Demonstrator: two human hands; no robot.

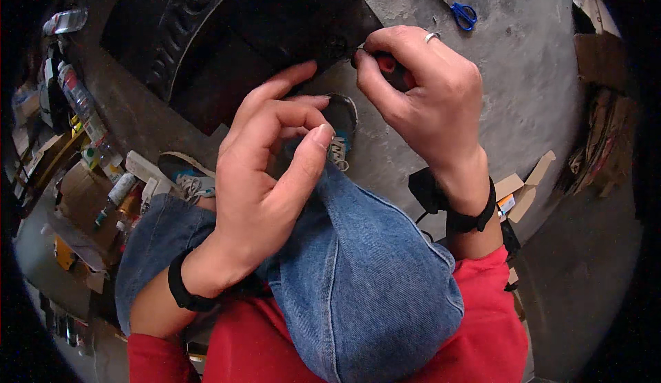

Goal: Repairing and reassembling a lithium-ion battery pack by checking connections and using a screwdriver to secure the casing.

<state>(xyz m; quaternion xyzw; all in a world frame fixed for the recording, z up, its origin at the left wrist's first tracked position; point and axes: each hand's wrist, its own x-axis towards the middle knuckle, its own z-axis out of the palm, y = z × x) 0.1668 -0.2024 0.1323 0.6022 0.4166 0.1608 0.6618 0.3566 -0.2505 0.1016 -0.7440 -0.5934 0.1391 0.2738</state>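
Observation:
My right hand (430, 100) is closed on a black-and-red tool handle (392, 67) beside the edge of a dark, moulded black panel (234, 52) on the floor. The tool's working end is hard to make out. My left hand (265, 169) is just below the panel, over my denim-covered leg (365, 273), with thumb and index finger pinched together and other fingers reaching upward. Whatever is between that thumb and finger is too small to make out. My shoes (341, 150) show behind and beside this hand.
Blue-handled scissors (463, 15) lie on the concrete floor (523, 94) at upper right. Plastic bottles (76, 90), cans and boxes crowd the left side. Folded cardboard (595, 135) stands at the right, and a small opened carton (527, 187) lies beside my right wrist.

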